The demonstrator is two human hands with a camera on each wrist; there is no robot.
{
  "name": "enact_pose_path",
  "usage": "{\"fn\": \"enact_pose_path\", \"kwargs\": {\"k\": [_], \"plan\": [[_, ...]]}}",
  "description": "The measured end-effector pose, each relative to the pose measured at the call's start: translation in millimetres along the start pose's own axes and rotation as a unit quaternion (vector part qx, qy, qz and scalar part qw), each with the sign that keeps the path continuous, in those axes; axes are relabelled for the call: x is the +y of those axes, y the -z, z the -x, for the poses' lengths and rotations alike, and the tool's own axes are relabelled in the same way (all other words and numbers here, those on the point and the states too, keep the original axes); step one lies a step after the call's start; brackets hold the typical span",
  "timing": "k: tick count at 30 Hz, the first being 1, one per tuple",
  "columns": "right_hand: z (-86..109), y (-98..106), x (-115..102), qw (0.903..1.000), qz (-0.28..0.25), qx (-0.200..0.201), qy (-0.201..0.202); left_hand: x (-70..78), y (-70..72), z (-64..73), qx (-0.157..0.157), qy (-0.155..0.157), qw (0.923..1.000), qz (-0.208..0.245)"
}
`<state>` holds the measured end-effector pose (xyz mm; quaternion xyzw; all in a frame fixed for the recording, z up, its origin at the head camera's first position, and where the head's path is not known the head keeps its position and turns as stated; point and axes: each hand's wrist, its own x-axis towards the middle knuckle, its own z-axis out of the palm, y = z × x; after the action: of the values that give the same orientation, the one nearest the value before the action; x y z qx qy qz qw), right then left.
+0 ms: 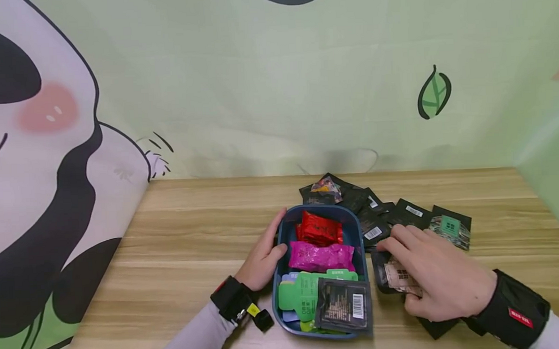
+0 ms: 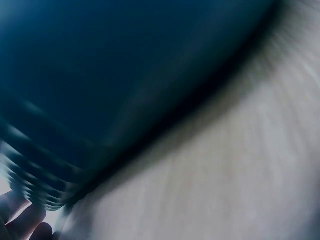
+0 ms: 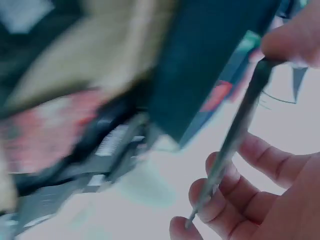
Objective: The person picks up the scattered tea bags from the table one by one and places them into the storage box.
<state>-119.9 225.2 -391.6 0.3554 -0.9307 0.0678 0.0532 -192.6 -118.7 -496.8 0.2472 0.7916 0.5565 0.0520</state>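
Note:
A dark blue plastic basket (image 1: 276, 299) stands at the table's front middle. My left hand (image 1: 260, 256) holds its left wall, thumb at the rim and fingers outside; the left wrist view shows fingertips (image 2: 25, 222) by its slotted far corner. Red foil packets (image 1: 318, 228), a shiny pink packet (image 1: 321, 256), a green packet (image 1: 308, 295) and a black packet with a barcode (image 1: 341, 306) fill it. Right of the basket, my right hand (image 1: 445, 276) pinches a flat black packet with a pale picture (image 1: 398, 274); the right wrist view shows this packet (image 3: 232, 142) edge-on between thumb and fingers.
Several black packets (image 1: 405, 213) lie spread behind and to the right of the basket, some overlapping. Another dark packet (image 1: 437, 326) shows partly under my right hand. A printed green backdrop (image 1: 238, 93) rises at the back edge of the wooden table (image 1: 184, 241).

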Motion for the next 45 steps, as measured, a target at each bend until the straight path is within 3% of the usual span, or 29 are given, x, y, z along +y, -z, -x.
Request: {"fn": "enact_pose_path", "kwargs": {"k": [3,8,16,20,32,40,45], "plan": [[-15.9,7,-14,0.9996,-0.010,0.011,0.024,8.8,1.9,1.1,-0.005,0.005,0.9999,0.010],[-43.1,5,-44,0.9973,-0.042,-0.008,0.061,21.3,5.1,2.2,-0.015,0.010,0.9998,0.009],[-75.0,-10,-80,0.9955,-0.051,-0.033,0.073,-2.7,-0.4,-0.5,0.000,0.002,1.0000,-0.009],[-80.8,-16,-88,0.9962,-0.047,-0.034,0.065,-6.4,-1.5,-1.0,0.001,0.006,1.0000,-0.005],[-71.0,-17,-92,0.9951,-0.077,-0.059,0.019,-2.8,-1.5,-0.3,-0.001,0.012,0.9999,-0.004],[-50.1,-6,-74,0.9940,-0.074,-0.075,-0.027,-4.9,-2.3,-0.4,0.006,0.010,0.9998,-0.016],[-30.0,-3,-58,0.9941,-0.060,-0.063,-0.064,-5.2,-2.2,-1.1,0.005,0.005,0.9997,-0.025]]}}
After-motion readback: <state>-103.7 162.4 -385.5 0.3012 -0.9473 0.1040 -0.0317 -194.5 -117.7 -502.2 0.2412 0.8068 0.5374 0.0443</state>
